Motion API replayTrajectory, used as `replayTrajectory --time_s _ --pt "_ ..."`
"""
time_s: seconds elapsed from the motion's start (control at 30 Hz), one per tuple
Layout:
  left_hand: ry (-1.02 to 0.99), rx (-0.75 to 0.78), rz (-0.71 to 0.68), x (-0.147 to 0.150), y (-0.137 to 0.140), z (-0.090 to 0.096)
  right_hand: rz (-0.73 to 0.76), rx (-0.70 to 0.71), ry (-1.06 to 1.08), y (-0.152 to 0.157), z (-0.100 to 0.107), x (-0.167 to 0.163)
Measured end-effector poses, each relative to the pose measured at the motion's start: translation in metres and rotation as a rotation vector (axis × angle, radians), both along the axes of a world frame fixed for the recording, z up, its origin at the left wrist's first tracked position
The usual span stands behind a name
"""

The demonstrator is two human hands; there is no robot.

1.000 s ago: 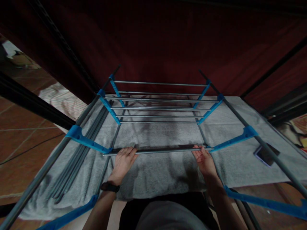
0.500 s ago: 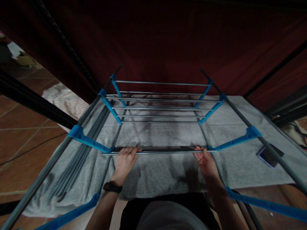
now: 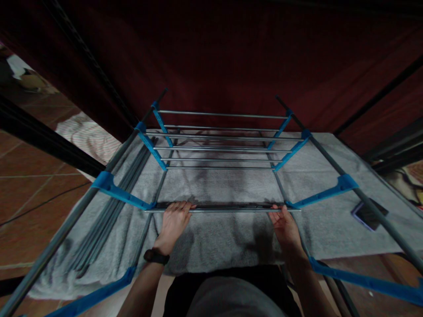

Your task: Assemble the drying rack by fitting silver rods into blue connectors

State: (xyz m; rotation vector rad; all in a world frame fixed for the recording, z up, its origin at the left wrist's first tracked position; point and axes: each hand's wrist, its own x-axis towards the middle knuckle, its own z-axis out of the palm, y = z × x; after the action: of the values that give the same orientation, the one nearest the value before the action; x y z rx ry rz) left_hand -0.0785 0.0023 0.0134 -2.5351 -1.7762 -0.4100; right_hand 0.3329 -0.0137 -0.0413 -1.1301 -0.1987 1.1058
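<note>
Nearest us, at the bottom edge, is our lap (image 3: 231,297), in grey and black. On either side of it slant the lowest blue brackets, one to the left (image 3: 95,295) and one to the right (image 3: 366,281). A dark wristband (image 3: 156,256) circles our left wrist.

A little farther on, both hands are on one metal rod (image 3: 231,211), which lies crosswise just above the grey cloth (image 3: 221,246). Our left hand (image 3: 176,219) is back up, its fingers closed over the rod near the left end; our right hand (image 3: 284,223) is turned more palm up, fingers and thumb about it near the right end. The rod's ends lie at the inner ends of the middle brackets (image 3: 124,193); whether they are seated there, we cannot tell.

Left of that, a bundle of loose tubes (image 3: 114,211) lies on the cloth beneath the frame. To the right, a phone (image 3: 369,215) lies partly behind the right outer pole (image 3: 390,229).

Beyond, the far brackets (image 3: 151,147) carry several thin crossbars (image 3: 228,149). To the far left we see a striped cloth (image 3: 87,136) and the tiled floor (image 3: 33,193). A dark red curtain (image 3: 218,57) hangs behind everything.
</note>
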Motion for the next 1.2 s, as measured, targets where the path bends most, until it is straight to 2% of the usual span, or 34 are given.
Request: replayTrajectory --time_s 0.33,0.47,0.63,0.87,1.2 --pt "-0.028 0.102 -0.105 -0.010 -0.006 0.005 0.026 0.000 0.004 0.001 0.010 -0.001" --pt "-0.024 0.130 -0.107 -0.012 -0.010 0.012 0.065 -0.013 0.015 -0.001 0.014 -0.003" --pt "-0.028 0.146 -0.100 -0.017 -0.009 0.019 0.088 0.037 0.030 0.001 0.026 -0.006" --pt "-0.047 0.157 -0.115 -0.016 -0.009 0.022 0.113 0.070 0.046 0.002 0.039 -0.003" --pt "-0.030 0.207 -0.102 -0.012 -0.013 0.022 0.071 0.094 0.054 0.001 0.041 -0.006"
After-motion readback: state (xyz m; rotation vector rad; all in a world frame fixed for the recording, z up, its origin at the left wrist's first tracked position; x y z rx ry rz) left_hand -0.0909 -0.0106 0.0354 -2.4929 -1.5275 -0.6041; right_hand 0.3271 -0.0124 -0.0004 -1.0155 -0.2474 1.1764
